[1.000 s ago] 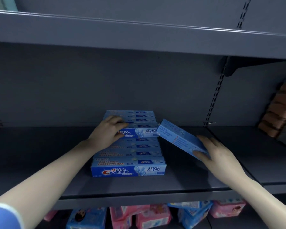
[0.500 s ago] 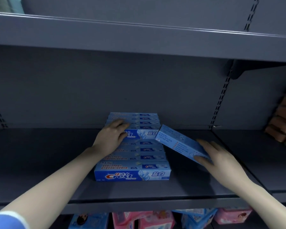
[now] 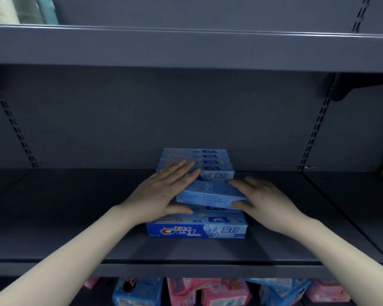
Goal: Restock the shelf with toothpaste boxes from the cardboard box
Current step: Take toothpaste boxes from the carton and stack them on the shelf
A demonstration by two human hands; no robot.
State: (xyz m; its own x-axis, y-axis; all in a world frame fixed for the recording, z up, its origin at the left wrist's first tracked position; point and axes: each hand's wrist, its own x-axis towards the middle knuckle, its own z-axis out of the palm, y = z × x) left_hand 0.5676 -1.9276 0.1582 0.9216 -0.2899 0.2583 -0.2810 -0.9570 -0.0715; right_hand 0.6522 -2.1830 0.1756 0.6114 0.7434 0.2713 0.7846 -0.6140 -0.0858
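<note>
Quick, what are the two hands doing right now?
Left hand: open, fingers flat on the toothpaste boxes.
Right hand: gripping a tilted toothpaste box above the stack.

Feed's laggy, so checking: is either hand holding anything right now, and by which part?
The right hand holds a toothpaste box by its right end, thumb in front, fingers on top. The left hand lies flat, gripping nothing.

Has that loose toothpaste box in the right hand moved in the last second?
Yes. The loose toothpaste box has swung left, from beside the stacked boxes to lying over them, under the right hand.
</note>
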